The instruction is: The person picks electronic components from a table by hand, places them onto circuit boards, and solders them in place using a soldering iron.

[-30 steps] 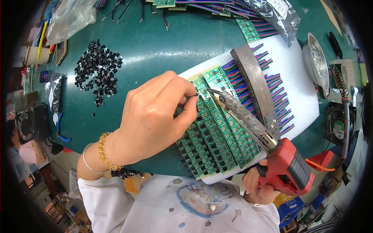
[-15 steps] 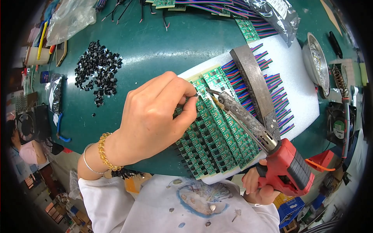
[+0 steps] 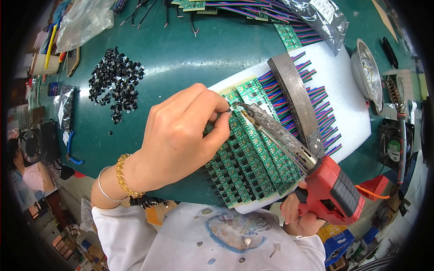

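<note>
My left hand [image 3: 185, 131] is closed in a pinch over the upper left edge of green circuit boards [image 3: 264, 156]. Between its fingertips shows a dark bit of a small black part, mostly hidden. My right hand [image 3: 300, 217] grips the handle of a red soldering gun [image 3: 337, 189]. The gun's tip touches or hovers just beside the pinched fingertips; I cannot tell which. Small black parts line several rows of the boards. A heavy metal bar [image 3: 294, 97] lies across the coloured wires [image 3: 323, 108] running from the boards, on a white foam sheet [image 3: 352, 113].
Loose small black parts [image 3: 115, 81] form a pile at left on the green table [image 3: 181, 54]. More wired boards [image 3: 287, 36] and a plastic bag [image 3: 323, 20] are at the back. A metal bowl [image 3: 357, 81] and a fan [image 3: 392, 142] stand at right. Another person [image 3: 34, 176] is at far left.
The soldering gun has shifted slightly up and left, bringing its tip closer to my left fingertips. My left hand has stayed nearly still.
</note>
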{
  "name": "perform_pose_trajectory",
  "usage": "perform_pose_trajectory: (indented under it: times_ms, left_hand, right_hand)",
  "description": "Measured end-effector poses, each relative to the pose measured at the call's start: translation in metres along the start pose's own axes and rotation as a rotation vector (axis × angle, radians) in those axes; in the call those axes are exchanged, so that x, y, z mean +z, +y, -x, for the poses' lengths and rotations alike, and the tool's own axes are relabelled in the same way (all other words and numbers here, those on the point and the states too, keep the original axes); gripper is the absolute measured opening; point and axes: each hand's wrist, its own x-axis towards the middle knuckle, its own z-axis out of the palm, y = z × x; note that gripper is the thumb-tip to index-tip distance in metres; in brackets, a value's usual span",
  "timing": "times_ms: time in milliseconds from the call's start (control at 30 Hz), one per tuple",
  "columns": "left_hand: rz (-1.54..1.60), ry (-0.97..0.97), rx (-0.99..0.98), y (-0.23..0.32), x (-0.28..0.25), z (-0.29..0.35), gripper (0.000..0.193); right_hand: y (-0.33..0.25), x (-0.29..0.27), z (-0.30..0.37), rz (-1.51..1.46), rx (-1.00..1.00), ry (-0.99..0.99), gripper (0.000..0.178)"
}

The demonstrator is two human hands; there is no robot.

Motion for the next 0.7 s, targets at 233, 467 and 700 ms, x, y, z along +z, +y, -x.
perform_pose_trajectory:
  times_ms: [233, 467, 700]
  left_hand:
    - [-0.005, 0.001, -0.019, -0.002, -0.004, 0.003, 0.014]
    - [-0.026, 0.066, -0.024, -0.008, -0.015, 0.014, 0.014]
    - [-0.622, 0.257, -0.027, -0.082, -0.054, 0.028, 0.011]
  right_hand:
    - [0.001, -0.001, -0.006, -0.005, -0.066, -0.032, 0.081]
    - [0.0, 0.009, -0.011, -0.002, -0.236, 0.05, 0.078]
    - [0.001, 0.008, -0.014, -0.035, -0.263, -0.051, 0.071]
